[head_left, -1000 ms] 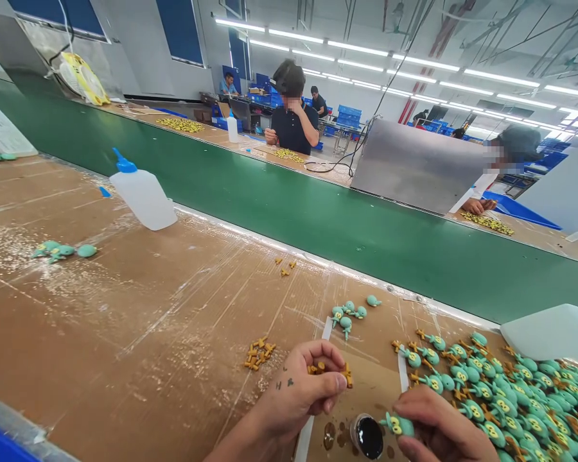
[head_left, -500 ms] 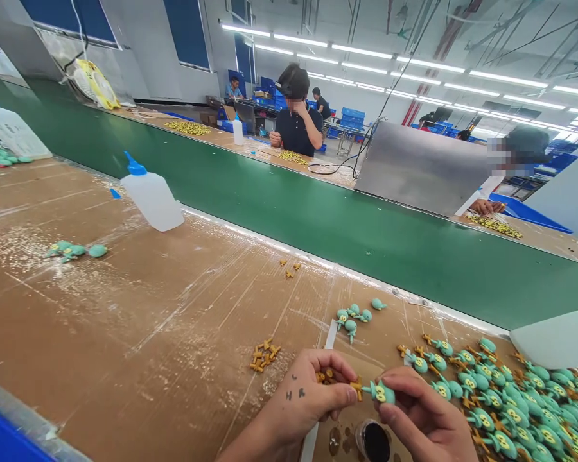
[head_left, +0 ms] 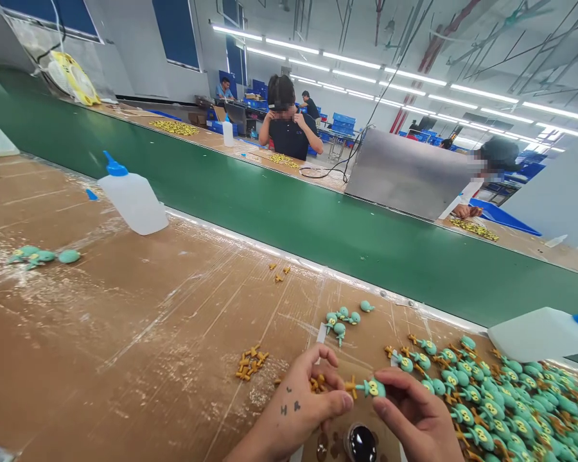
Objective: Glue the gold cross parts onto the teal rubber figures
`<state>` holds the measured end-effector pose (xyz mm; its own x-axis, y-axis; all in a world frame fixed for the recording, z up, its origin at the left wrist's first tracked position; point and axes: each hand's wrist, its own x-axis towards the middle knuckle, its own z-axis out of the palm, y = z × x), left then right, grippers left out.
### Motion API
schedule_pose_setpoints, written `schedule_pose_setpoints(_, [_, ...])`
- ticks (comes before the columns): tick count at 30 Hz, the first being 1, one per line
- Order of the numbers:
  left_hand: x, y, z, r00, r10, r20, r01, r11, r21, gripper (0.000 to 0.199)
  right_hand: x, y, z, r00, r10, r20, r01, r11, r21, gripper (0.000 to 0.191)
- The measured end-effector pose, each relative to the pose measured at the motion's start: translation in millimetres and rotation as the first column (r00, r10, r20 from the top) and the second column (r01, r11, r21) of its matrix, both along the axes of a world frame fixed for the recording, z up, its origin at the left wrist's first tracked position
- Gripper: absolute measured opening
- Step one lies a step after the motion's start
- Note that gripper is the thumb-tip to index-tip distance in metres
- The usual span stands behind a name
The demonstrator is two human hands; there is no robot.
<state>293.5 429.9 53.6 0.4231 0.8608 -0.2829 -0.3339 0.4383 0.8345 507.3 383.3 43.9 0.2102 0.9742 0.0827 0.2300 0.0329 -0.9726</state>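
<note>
My right hand (head_left: 414, 416) pinches a teal figurine with yellow eyes (head_left: 372, 387) between thumb and fingers. A golden cross-shaped piece (head_left: 350, 386) sits at the figurine's end, just above the thumb of my left hand (head_left: 301, 404). That hand curls around small golden parts (head_left: 318, 384). Below both hands stands an open pot of black liquid (head_left: 361, 443). A large heap of teal figurines with golden pieces (head_left: 501, 404) lies to the right. Several bare teal bodies (head_left: 340, 321) lie ahead, beside a small pile of golden parts (head_left: 249, 362).
The bench is film-covered cardboard (head_left: 125, 333). Beyond it run a green conveyor belt (head_left: 289, 237) and a white blue-capped squeeze bottle (head_left: 132, 199). A second bottle (head_left: 542, 333) lies at right. Across the belt, a co-worker (head_left: 289, 128) sits by golden parts.
My right hand has risen from beside the black pot, bringing the figurine against the golden piece at my left hand. The view has shifted slightly.
</note>
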Motion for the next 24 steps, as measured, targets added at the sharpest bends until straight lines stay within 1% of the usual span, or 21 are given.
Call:
schedule_pose_setpoints(1, [-1,1,0.7,0.999,0.022,0.039,-0.021,0.999,-0.025,0.039,10,2,0.9,0.999,-0.030,0.025,0.030,0.999,-0.010,0.038])
schedule_pose_setpoints(2, [-3,3,2.6,0.995,0.058,0.085,-0.052,0.996,-0.068,0.035,22,4,2.6,0.997,-0.054,0.052,0.055,0.998,-0.018,0.040])
schedule_pose_setpoints(3, [-5,6,5.7,0.984,0.112,0.136,-0.095,0.987,-0.127,0.027,34,7,5.1,0.992,-0.088,0.086,0.090,0.996,-0.024,0.042])
schedule_pose_setpoints(4, [-8,10,10.0,0.965,0.187,0.182,-0.148,0.967,-0.207,0.019,47,10,7.9,0.984,-0.129,0.124,0.133,0.991,-0.028,0.044])
schedule_pose_setpoints(5, [-11,14,15.2,0.935,0.281,0.217,-0.209,0.930,-0.302,0.017,60,13,10.9,0.971,-0.171,0.167,0.178,0.984,-0.028,0.046])
schedule_pose_setpoints(7, [-17,23,26.6,0.850,0.475,0.226,-0.332,0.818,-0.471,0.027,81,17,16.3,0.934,-0.244,0.261,0.258,0.966,-0.021,0.047])
schedule_pose_setpoints(8, [-18,26,31.8,0.810,0.548,0.209,-0.383,0.764,-0.520,0.030,88,19,18.3,0.911,-0.269,0.313,0.289,0.957,-0.017,0.045])
schedule_pose_setpoints(9, [-19,27,36.0,0.787,0.588,0.186,-0.414,0.727,-0.548,0.031,94,20,19.7,0.885,-0.284,0.369,0.310,0.951,-0.013,0.041])
schedule_pose_setpoints(10, [-19,28,38.9,0.789,0.591,0.170,-0.416,0.717,-0.559,0.029,99,22,20.6,0.858,-0.286,0.427,0.321,0.947,-0.010,0.038])
schedule_pose_setpoints(12, [-19,27,39.8,0.838,0.522,0.160,-0.365,0.753,-0.547,0.023,104,25,21.1,0.799,-0.274,0.536,0.323,0.946,0.002,0.034])
schedule_pose_setpoints(14, [-18,24,34.3,0.882,0.437,0.176,-0.292,0.801,-0.522,0.020,105,30,20.1,0.745,-0.248,0.619,0.304,0.952,0.016,0.033])
schedule_pose_setpoints(15, [-18,23,29.8,0.894,0.403,0.194,-0.260,0.821,-0.509,0.023,105,32,19.1,0.724,-0.236,0.648,0.292,0.956,0.022,0.034])
schedule_pose_setpoints(17, [-20,21,19.6,0.906,0.339,0.252,-0.183,0.852,-0.490,0.033,102,38,16.5,0.691,-0.228,0.686,0.274,0.961,0.043,0.036])
schedule_pose_setpoints(18, [-21,21,15.0,0.908,0.306,0.285,-0.138,0.863,-0.486,0.034,100,41,15.1,0.678,-0.228,0.699,0.268,0.962,0.055,0.038])
schedule_pose_setpoints(20, [-22,21,9.0,0.904,0.262,0.337,-0.079,0.878,-0.471,0.028,94,47,12.8,0.654,-0.232,0.720,0.258,0.963,0.076,0.042])
schedule_pose_setpoints(22, [-21,21,8.2,0.898,0.274,0.345,-0.098,0.888,-0.450,0.014,89,53,12.0,0.636,-0.219,0.740,0.239,0.968,0.081,0.042])
schedule_pose_setpoints(23, [-21,20,9.5,0.900,0.287,0.329,-0.121,0.889,-0.442,0.014,87,55,12.2,0.628,-0.204,0.751,0.225,0.971,0.076,0.041])
schedule_pose_setpoints(24, [-20,20,11.3,0.904,0.292,0.311,-0.137,0.889,-0.437,0.020,86,57,12.8,0.622,-0.187,0.761,0.208,0.976,0.069,0.040])
